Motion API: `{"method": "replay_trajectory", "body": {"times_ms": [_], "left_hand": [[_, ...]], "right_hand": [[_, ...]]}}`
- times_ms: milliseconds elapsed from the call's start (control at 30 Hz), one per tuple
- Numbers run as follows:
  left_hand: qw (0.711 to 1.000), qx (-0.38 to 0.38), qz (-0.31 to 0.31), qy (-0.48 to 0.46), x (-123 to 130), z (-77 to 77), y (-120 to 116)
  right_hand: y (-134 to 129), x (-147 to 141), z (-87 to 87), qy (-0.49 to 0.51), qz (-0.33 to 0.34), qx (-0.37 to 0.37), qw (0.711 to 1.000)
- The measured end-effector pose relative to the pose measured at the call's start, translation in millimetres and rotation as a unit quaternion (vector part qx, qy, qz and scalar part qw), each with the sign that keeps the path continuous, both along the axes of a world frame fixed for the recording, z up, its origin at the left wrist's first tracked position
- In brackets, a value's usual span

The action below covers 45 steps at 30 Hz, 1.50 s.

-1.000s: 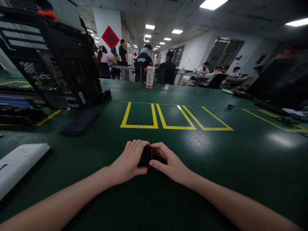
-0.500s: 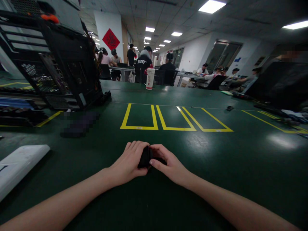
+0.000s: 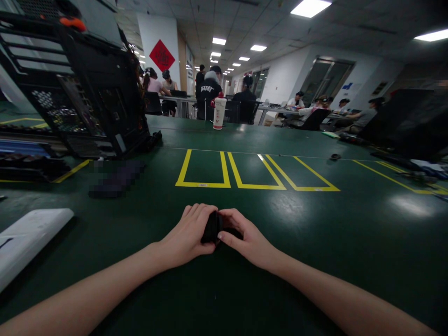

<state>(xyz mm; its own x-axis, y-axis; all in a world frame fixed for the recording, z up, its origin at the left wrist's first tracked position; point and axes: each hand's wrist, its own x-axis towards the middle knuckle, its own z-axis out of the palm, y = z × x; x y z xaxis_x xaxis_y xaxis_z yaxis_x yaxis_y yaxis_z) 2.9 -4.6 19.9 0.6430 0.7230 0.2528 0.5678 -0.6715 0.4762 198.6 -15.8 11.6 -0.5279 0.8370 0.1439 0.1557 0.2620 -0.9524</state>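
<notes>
A small black object with a rounded body (image 3: 210,227) rests at the front middle of the green table (image 3: 224,289); its kind is hard to make out. My left hand (image 3: 191,233) is wrapped over its left side, fingers across the top and thumb at the near edge. From the right, my right hand (image 3: 247,240) grips the object's right edge between thumb and curled fingers. Much of the object is hidden under both hands.
Yellow tape outlines (image 3: 203,185) mark the table beyond my hands. An opened black computer case (image 3: 105,102) stands at the left, with a white device (image 3: 31,238) nearer me. A cup (image 3: 219,112) stands at the far edge. Several people sit at tables behind.
Both hands keep the same hold on the black object. The view has shifted very slightly, and a person at the far right has moved mostly out of sight.
</notes>
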Motion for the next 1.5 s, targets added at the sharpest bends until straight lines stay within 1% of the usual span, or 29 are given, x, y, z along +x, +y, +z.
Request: {"method": "replay_trajectory", "body": {"times_ms": [133,300,433,500,600,667,800,967,1033,1167,1333,1500], "left_hand": [[1.0,0.008,0.004,0.007,0.7,-0.9,0.5],[1.0,0.017,0.004,0.005,1.0,-0.9,0.4],[1.0,0.006,0.001,-0.001,0.2,-0.8,0.2],[1.0,0.002,0.001,-0.002,0.0,-1.4,0.5],[1.0,0.005,0.003,0.002,0.0,-2.9,1.3],[1.0,0.006,0.005,0.005,0.2,-3.5,1.6],[1.0,0.007,0.005,0.005,0.7,-2.8,1.0],[1.0,-0.004,0.002,0.008,0.7,-0.3,-0.3],[1.0,-0.001,0.004,0.011,0.3,-0.2,-0.2],[1.0,0.0,0.003,0.012,-0.3,-1.3,0.2],[1.0,0.003,0.012,0.01,1.0,-1.7,0.0],[1.0,0.005,0.011,0.008,1.9,-2.7,0.8]], "right_hand": [[0.1,1.8,-1.0,0.004,0.01,0.044,0.999],[0.6,0.3,-2.2,0.02,0.003,0.006,1.0],[1.4,-1.0,-2.1,0.007,-0.007,-0.005,1.0],[1.4,-0.4,-1.5,0.007,0.002,-0.002,1.0],[0.6,1.2,-1.0,0.004,0.01,0.031,0.999],[0.0,1.9,-1.0,0.007,0.008,0.039,0.999],[-0.3,1.3,-1.0,0.021,0.004,0.012,1.0],[0.6,0.2,0.1,0.002,-0.004,-0.006,1.0],[0.7,0.5,0.4,0.002,0.004,-0.002,1.0],[0.1,1.8,0.2,0.005,0.011,0.031,0.999],[0.1,1.5,-1.3,0.03,0.01,0.001,1.0],[1.0,0.9,-1.7,0.014,0.005,-0.006,1.0]]}}
